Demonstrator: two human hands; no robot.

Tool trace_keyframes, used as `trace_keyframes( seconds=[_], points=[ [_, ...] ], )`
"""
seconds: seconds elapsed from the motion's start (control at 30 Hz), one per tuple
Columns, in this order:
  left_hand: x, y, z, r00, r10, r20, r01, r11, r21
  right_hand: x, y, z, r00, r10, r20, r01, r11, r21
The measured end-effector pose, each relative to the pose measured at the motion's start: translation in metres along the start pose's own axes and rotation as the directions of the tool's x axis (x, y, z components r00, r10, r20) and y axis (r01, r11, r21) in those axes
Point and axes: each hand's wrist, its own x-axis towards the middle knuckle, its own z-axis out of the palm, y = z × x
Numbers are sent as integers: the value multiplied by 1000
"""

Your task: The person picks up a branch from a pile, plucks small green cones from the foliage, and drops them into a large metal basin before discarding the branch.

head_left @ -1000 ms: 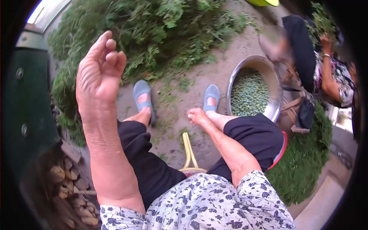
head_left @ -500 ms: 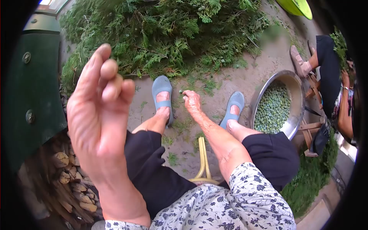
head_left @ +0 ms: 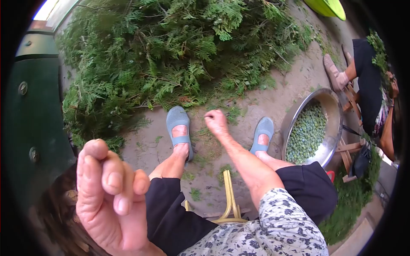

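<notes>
Lower now than half a second ago, the left hand (head_left: 112,200) hangs close to the lens at bottom left, fingers curled into a loose fist with nothing showing in it; the right hand (head_left: 216,121) reaches down to the dirt between two blue shoes (head_left: 178,123), knuckles up, its grip impossible to tell; the pile of green branches (head_left: 171,55) lies just beyond it; a metal bowl (head_left: 334,123) of peas (head_left: 306,134) stands to the right.
</notes>
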Motion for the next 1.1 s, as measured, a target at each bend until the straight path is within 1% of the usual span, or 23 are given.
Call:
trace_keyframes(
  seconds=[0.03,0.07,0.1,0.13,0.17,0.2,0.27,0.3,0.33,0.4,0.43,0.47,0.53,0.57,0.6,0.67,0.7,0.8,0.87,0.93,1.0,1.03,1.1],
  points=[
    [0,1,0,1000,-6,12,6,1000,1,5,-3,-13,954,274,126,-298,916,269],
    [0,0,0,1000,-10,24,10,1000,-8,12,-14,-30,820,476,318,-572,679,460],
    [0,0,-5,999,-14,33,15,1000,-22,17,-16,-34,821,484,303,-550,529,646],
    [0,1,-9,999,-19,46,21,999,-36,24,-20,-37,834,484,263,-518,526,675],
    [0,-1,-2,998,8,-67,-11,999,-46,33,-34,-43,842,479,248,-509,555,658],
    [0,0,-3,998,20,-62,-23,999,-46,43,-45,-44,851,473,230,-499,585,640],
    [1,0,-6,999,5,-51,-8,999,-49,63,-57,-31,923,349,163,-356,609,709],
    [1,2,-7,997,17,-70,-20,998,-53,79,-61,-12,937,347,27,-287,727,624],
    [1,4,-8,997,28,-72,-31,998,-49,91,-63,3,925,375,-58,-279,775,568],
    [2,8,-12,992,66,-109,-77,992,-100,103,-92,12,921,286,-263,-202,930,306],
    [3,10,-13,991,75,-115,-86,992,-95,99,-110,6,898,357,-256,-280,914,295],
    [3,11,-15,988,86,-128,-99,991,-95,98,-126,7,888,343,-307,-269,928,259],
    [4,14,-18,984,108,-144,-123,988,-98,96,-135,19,922,261,-288,-209,957,199],
    [3,15,-21,990,96,-107,-107,988,-111,95,-141,22,954,198,-227,-220,973,-73],
    [3,16,-23,994,83,-67,-91,988,-122,96,-143,26,955,196,-221,-216,974,-70],
    [4,19,-24,994,91,-66,-98,988,-120,101,-144,31,964,248,-94,-262,947,-185],
    [5,20,-23,990,94,-108,-106,988,-113,107,-143,30,966,230,-115,-243,962,-122],
    [4,23,-25,984,109,-139,-125,986,-114,106,-140,22,985,157,-71,-169,960,-223],
    [2,24,-26,981,107,-160,-130,982,-137,105,-127,25,972,221,-74,-232,955,-187],
    [1,24,-26,980,118,-160,-139,982,-126,120,-79,51,994,108,30,-110,992,64],
    [-1,24,-29,980,103,-172,-127,983,-132,119,-89,42,919,288,269,-377,842,386],
    [0,25,-31,980,107,-169,-128,985,-118,117,-95,41,921,281,271,-372,842,392],
    [4,28,-34,973,134,-190,-157,981,-114,103,-131,15,769,325,551,-623,574,531]
  ],
)
